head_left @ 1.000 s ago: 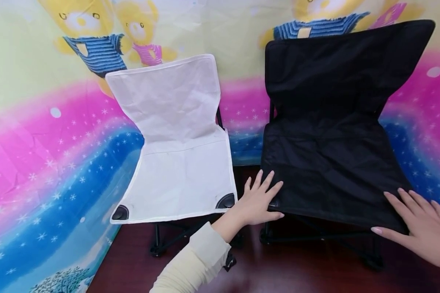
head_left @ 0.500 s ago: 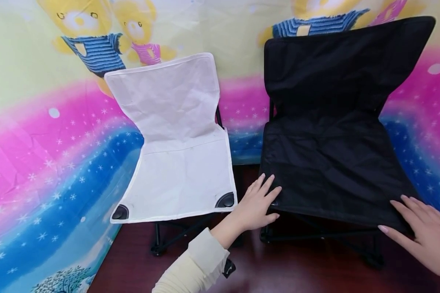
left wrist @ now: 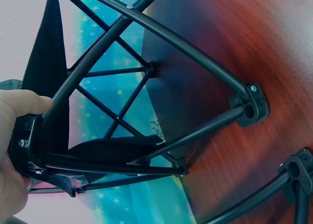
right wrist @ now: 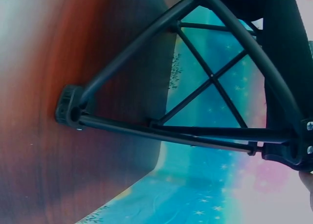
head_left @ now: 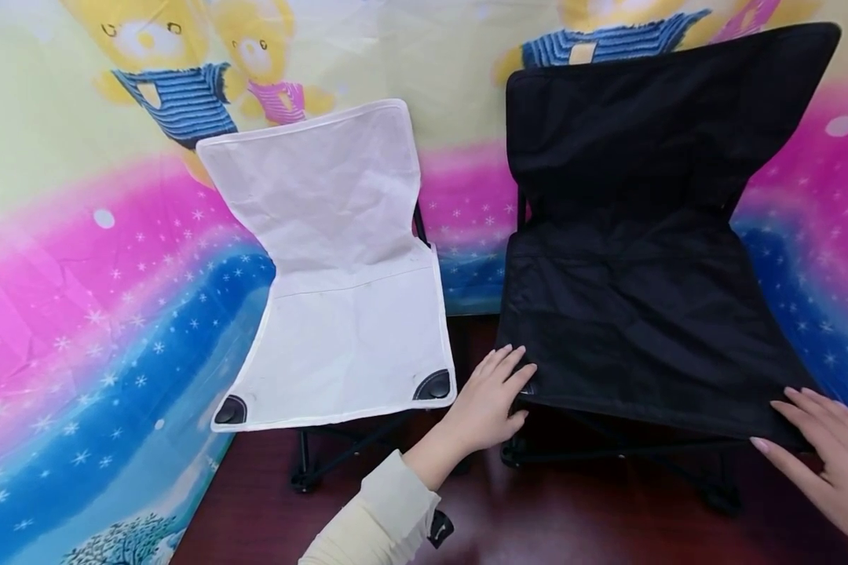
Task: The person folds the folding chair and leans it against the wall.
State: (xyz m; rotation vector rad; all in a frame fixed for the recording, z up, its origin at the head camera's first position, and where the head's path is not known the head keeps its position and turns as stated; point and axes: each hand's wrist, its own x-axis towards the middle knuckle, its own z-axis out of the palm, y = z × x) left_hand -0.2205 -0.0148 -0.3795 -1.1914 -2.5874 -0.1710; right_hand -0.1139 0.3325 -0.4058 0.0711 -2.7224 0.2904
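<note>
A black fabric folding chair [head_left: 629, 314] stands unfolded on the right in the head view. My left hand [head_left: 486, 400] rests at its front left seat corner, fingers over the top and thumb at the front edge. In the left wrist view the thumb [left wrist: 29, 102] lies against the black tube beside a corner joint [left wrist: 29, 143]. My right hand [head_left: 830, 451] is at the front right seat corner, fingers extended over the fabric and thumb below the edge. Only a sliver of that hand shows in the right wrist view, beside the corner joint [right wrist: 305, 141].
A white folding chair [head_left: 353, 345] with black corner patches stands to the left. Behind both hangs a printed backdrop [head_left: 459, 188] with bears and snowflakes. Crossed black tubes [right wrist: 210, 77] run beneath the black seat to plastic feet [right wrist: 73, 106] on the dark red floor [head_left: 572, 510].
My right hand has slid outward to the right and down along the seat corner. The left hand has drawn slightly back toward me, its fingers closer together. Both chairs stay in place.
</note>
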